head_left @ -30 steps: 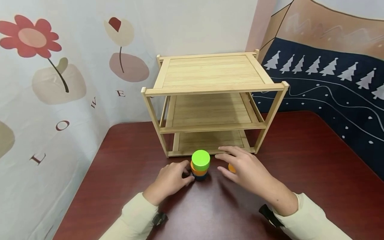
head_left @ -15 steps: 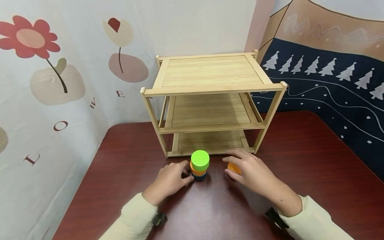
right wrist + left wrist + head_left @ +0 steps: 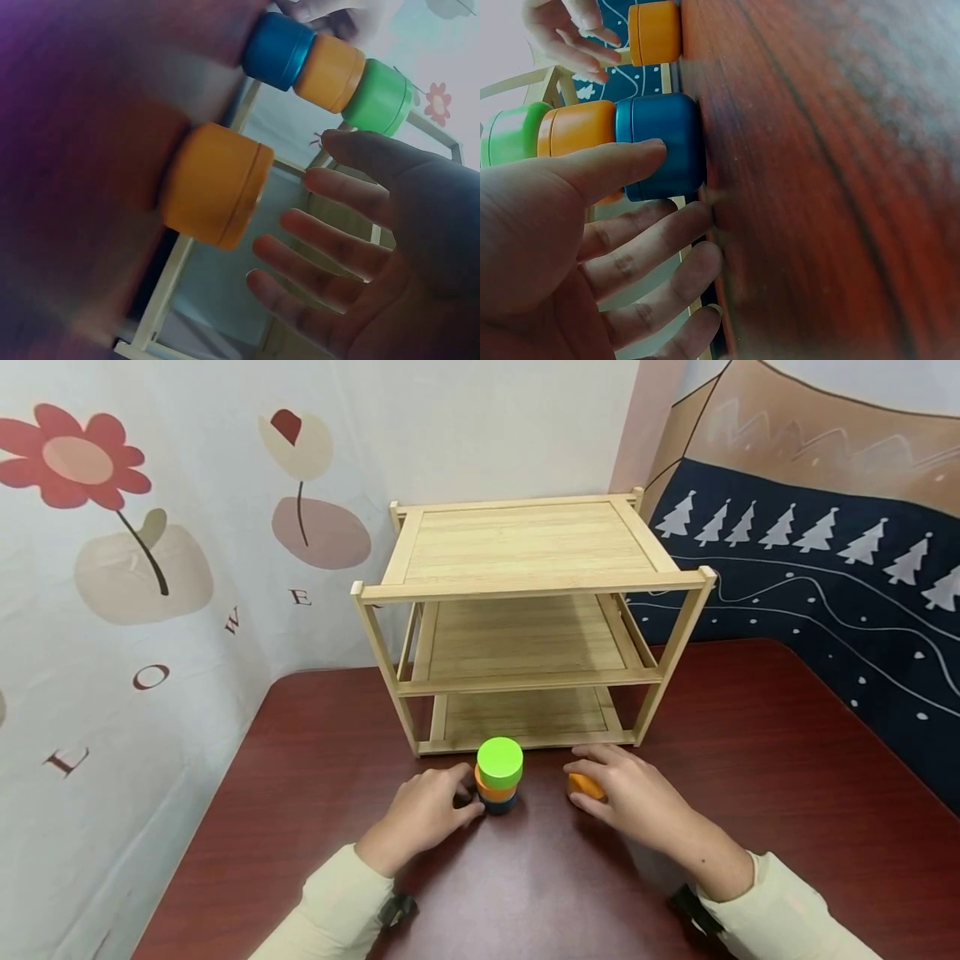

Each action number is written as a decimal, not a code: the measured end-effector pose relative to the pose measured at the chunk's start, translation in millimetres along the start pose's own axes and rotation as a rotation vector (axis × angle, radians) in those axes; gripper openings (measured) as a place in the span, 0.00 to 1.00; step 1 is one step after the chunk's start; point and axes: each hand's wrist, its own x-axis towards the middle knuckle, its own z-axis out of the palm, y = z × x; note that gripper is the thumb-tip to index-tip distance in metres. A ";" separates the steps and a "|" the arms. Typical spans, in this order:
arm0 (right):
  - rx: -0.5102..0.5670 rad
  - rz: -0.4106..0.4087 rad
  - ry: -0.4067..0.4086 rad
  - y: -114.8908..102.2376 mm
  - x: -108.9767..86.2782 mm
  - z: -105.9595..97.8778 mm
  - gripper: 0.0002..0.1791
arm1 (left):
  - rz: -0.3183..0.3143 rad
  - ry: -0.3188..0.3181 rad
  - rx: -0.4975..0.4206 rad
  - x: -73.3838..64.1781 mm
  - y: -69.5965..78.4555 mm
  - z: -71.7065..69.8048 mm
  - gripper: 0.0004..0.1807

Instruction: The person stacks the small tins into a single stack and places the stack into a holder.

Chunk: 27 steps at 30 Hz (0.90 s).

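Three small round lidded jars stand stacked: a blue jar (image 3: 664, 142) at the bottom, an orange jar (image 3: 581, 129) in the middle, a green jar (image 3: 500, 762) on top. My left hand (image 3: 423, 814) is at the stack's base, its thumb lying along the blue jar and its fingers curving round the other side. A second orange jar (image 3: 215, 186) stands alone on the table to the right. Over it, my right hand (image 3: 633, 793) has its fingers spread, with a gap to the jar in the right wrist view. From the head, the fingers partly hide that jar.
A three-tier wooden rack (image 3: 528, 585) stands right behind the jars. The dark red table (image 3: 300, 760) reaches out on both sides of it. A flower-printed cloth (image 3: 225, 527) hangs at the left, and a dark tree-printed one (image 3: 817, 577) at the right.
My right hand has moved right, away from the stack, and come down around the lone orange jar. The left hand and the stack have kept their place.
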 end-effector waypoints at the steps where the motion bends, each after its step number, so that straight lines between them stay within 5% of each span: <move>1: 0.002 0.001 -0.008 0.7 -0.5 0.9 0.16 | 0.002 0.000 -0.001 -0.1 -0.1 0.2 0.16; 16: 0.013 0.058 -0.089 8.2 -6.0 9.2 0.17 | 0.009 0.005 -0.003 -0.2 -1.4 -0.5 0.16; 27: 0.032 -0.033 -0.035 12.0 -0.5 7.4 0.17 | 0.019 0.006 -0.005 -0.6 -1.7 -0.9 0.16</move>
